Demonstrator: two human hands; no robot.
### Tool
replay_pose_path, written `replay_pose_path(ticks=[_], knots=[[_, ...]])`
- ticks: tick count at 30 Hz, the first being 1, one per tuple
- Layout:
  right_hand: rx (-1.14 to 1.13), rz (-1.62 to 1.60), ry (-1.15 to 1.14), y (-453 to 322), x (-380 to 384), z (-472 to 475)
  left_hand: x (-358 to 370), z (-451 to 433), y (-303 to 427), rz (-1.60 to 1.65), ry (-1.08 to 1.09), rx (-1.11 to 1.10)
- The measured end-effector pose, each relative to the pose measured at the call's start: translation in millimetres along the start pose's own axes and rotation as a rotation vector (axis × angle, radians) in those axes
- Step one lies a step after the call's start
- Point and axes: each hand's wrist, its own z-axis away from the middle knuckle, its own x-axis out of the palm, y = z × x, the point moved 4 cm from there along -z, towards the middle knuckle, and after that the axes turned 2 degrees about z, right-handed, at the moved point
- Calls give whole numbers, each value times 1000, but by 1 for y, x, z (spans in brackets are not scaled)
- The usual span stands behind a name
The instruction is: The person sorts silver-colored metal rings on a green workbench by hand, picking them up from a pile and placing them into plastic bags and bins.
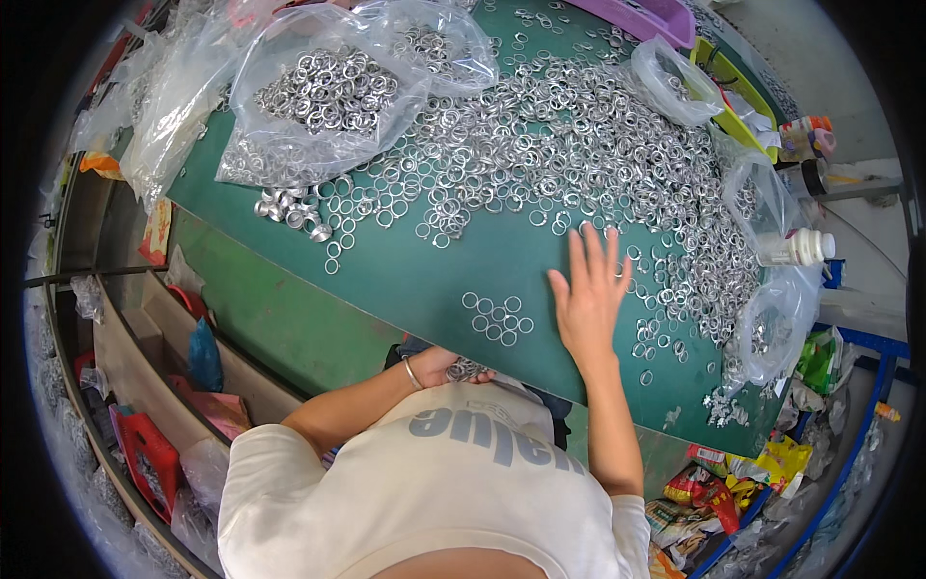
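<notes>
My left hand (432,368), with a bangle at its wrist, is cupped at the table's near edge and holds a bunch of metal rings (463,370). Palm down over the green tabletop (405,282), my right hand (592,304) has its fingers spread. Its fingertips reach the near edge of a broad heap of silver-coloured rings (535,148); whether they press on any ring, I cannot tell. Between the two hands lies a small flat cluster of rings (498,318), side by side in rows. A few loose rings (646,351) are scattered right of my right hand.
Clear plastic bags of rings (325,90) stand at the back left, and another bag (778,322) lies right. Thicker rings (293,211) are piled left. Purple (655,20) and yellow-green baskets (738,119) sit at the back right, near a white bottle (796,247). Drawers (181,340) flank the left.
</notes>
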Motion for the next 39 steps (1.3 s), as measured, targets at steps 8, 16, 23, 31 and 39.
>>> replay_pose_path(ticks=[8, 16, 23, 31, 39], knots=[[-83, -77, -249, -24, 1, 31, 2, 6, 3, 87, 20, 15], [-52, -76, -71, 0, 6, -22, 1, -2, 0, 7, -22, 11], [9, 85, -68, 10, 14, -21, -3, 2, 1, 61, -22, 63], [-41, 64, -56, 0, 18, -35, -2, -1, 1, 51, -20, 35], [-57, -74, -243, -10, -23, 15, -5, -1, -1, 41, -36, 53]])
